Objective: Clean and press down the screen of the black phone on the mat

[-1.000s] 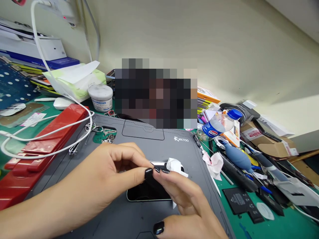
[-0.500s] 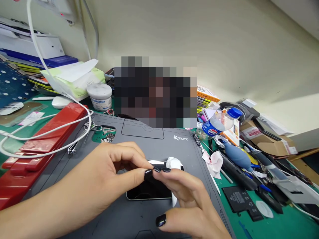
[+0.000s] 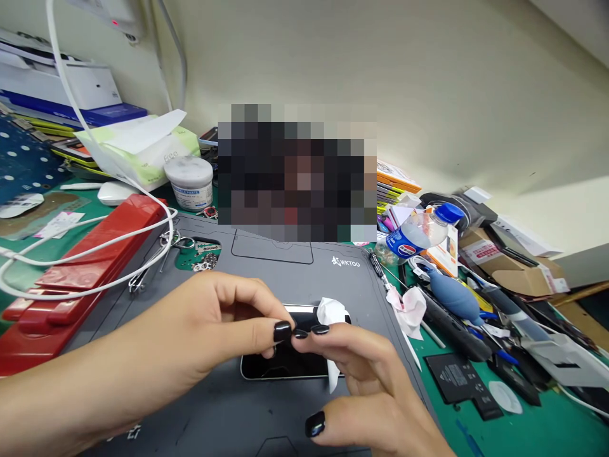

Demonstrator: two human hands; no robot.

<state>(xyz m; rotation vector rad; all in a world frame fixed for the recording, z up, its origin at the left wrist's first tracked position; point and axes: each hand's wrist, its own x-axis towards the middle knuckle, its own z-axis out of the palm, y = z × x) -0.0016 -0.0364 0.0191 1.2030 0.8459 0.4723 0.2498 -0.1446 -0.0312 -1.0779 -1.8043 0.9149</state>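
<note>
My left hand (image 3: 238, 317) is closed in a pinch, thumb against index finger, above a phone with a black screen (image 3: 304, 363). Whatever the pinch holds, if anything, is too small or hidden to make out. My right hand (image 3: 366, 374) is open, its thumb well apart from the fingers. Its fingertips meet or nearly meet the left thumb and index tips. A crumpled white tissue (image 3: 332, 311) shows behind the right fingers, over the phone's right end. The phone lies flat on a grey work mat (image 3: 280, 279), partly covered by both hands.
A red tool (image 3: 90, 254) with a white cable across it lies left. Behind it are a paste jar (image 3: 189, 184) and a tissue pack (image 3: 143, 149). On the right are a Pepsi bottle (image 3: 423, 231), a blue air blower (image 3: 454, 295) and a phone battery (image 3: 461, 384).
My right hand has shifted slightly right and its fingertips have drawn a little away from the left pinch. The left hand has barely moved. The phone and tissue stay in place.
</note>
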